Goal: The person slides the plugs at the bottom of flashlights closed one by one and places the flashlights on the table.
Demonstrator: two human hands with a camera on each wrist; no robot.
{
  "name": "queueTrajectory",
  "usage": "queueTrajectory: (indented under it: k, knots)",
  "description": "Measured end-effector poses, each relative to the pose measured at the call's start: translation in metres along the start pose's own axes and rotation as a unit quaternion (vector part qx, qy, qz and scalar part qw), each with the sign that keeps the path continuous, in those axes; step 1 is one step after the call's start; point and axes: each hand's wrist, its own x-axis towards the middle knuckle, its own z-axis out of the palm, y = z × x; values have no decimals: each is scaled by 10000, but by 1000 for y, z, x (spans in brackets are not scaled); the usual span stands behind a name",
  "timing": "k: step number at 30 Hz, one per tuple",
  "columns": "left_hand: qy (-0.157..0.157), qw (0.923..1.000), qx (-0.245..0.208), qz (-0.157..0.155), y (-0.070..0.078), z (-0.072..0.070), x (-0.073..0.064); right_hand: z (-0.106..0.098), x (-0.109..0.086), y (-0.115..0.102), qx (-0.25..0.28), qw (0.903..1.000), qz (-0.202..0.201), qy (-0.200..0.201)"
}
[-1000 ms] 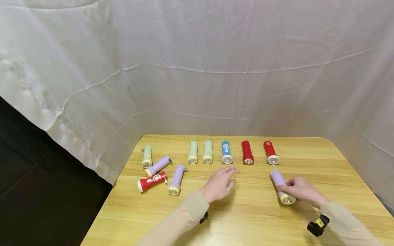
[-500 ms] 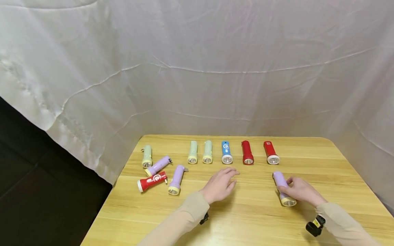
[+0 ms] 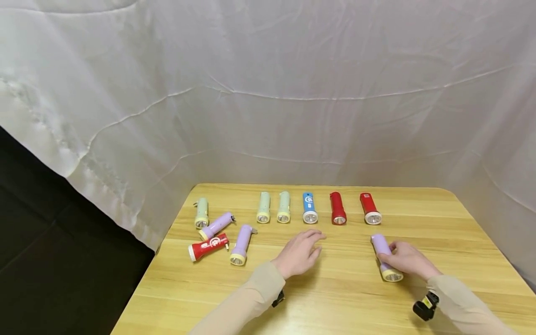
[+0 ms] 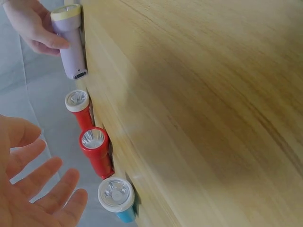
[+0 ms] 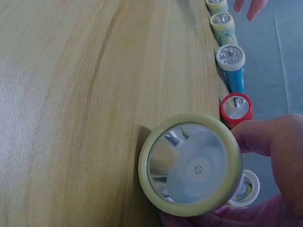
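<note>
My right hand (image 3: 409, 260) grips a purple flashlight (image 3: 380, 245) around its barrel, thumb on the near side. Its yellow-rimmed lens (image 5: 189, 165) faces my right wrist camera, and the flashlight lies close over the table, pointing toward me. My left hand (image 3: 298, 253) holds nothing; its fingers are spread and relaxed above the middle of the table. Ahead of it is a blue flashlight (image 3: 309, 204) with a white rim, beside a red flashlight (image 3: 337, 207). A white-rimmed red flashlight (image 3: 369, 207) lies just beyond the purple one.
Two pale green flashlights (image 3: 263, 204) continue the back row leftward. On the left lie another green flashlight (image 3: 202, 209), two more purple flashlights (image 3: 243, 239) and a white-rimmed red flashlight (image 3: 209, 246). A pale curtain (image 3: 293, 139) hangs behind the wooden table (image 3: 335, 302).
My right hand has shifted the purple flashlight slightly right and toward me, turning its barrel a little. My left hand stays about where it was.
</note>
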Motion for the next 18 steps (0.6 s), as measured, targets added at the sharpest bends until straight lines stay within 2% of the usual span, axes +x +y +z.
queueTrajectory:
  k: [18]
  knots:
    - [-90,10000,36,-22,1,1,-1,3,-5,-2,-59,9998,-154,102]
